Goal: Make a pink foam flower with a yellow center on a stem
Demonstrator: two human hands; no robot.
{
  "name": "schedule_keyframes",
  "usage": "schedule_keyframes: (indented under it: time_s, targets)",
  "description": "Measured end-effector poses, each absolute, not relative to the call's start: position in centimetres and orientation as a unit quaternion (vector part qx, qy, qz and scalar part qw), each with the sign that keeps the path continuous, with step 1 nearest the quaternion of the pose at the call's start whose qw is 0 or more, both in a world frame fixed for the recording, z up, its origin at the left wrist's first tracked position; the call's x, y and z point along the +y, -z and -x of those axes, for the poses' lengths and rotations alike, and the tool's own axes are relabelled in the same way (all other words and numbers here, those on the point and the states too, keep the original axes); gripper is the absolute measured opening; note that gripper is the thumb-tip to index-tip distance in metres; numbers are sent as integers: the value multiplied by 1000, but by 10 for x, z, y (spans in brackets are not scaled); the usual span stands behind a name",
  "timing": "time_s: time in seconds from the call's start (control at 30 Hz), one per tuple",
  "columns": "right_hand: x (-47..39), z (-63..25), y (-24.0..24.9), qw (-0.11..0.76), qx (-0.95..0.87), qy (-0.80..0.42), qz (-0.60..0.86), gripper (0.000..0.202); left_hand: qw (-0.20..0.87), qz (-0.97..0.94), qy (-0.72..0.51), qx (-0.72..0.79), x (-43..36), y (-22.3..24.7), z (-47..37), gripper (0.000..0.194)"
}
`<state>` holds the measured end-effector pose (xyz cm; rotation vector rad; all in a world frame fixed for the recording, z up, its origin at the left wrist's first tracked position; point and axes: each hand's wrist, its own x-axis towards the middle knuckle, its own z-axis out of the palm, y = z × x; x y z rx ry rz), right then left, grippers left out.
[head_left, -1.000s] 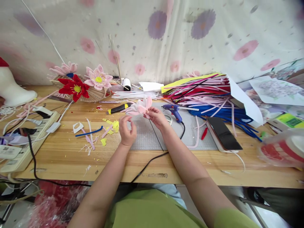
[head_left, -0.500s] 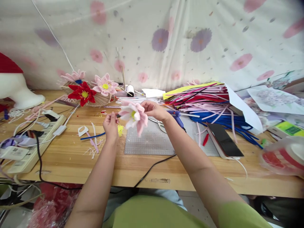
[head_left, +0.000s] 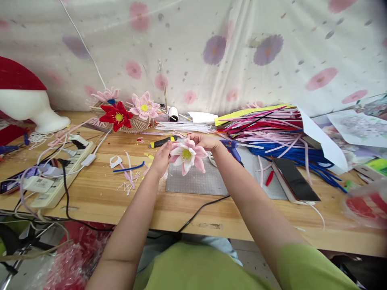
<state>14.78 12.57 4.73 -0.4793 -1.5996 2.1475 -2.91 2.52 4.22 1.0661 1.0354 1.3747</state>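
Note:
A pink and white pipe-cleaner flower point(head_left: 198, 162) with a yellow centre is held up over the grey cutting mat point(head_left: 193, 184), facing me. My left hand point(head_left: 161, 159) is closed on its left petals. At the top, my right hand point(head_left: 205, 141) pinches the flower from behind, its fingertips partly hidden by the petals. Just beyond my left hand, a yellow and black utility knife point(head_left: 162, 141) lies on the table. Scissors point(head_left: 212, 160) show only in part beside my right wrist. A blue glue gun point(head_left: 232, 150) rests behind my right forearm.
Finished flowers, one a red flower point(head_left: 116, 117), sit at the back left. A pile of coloured pipe cleaners point(head_left: 256, 125) spreads at the back right, near a phone point(head_left: 296, 179). On the left are a power strip point(head_left: 71, 173) with tangled cables and a white foam head point(head_left: 33, 110).
My left hand has moved right, from beside the flower onto its petals. The flower has turned to face me more. The utility knife now shows on the table. The camera view has shifted left.

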Motion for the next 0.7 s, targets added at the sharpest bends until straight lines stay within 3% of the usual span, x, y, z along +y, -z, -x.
schedule_keyframes:
  time_s: [0.43,0.7]
  targets:
    - [133,-155,-30,173,-590,-783,91,46,728,-342,-494,328,39,-36,22,60]
    - [135,-153,-38,173,-633,-749,91,44,687,-324,-545,355,31,-41,30,53]
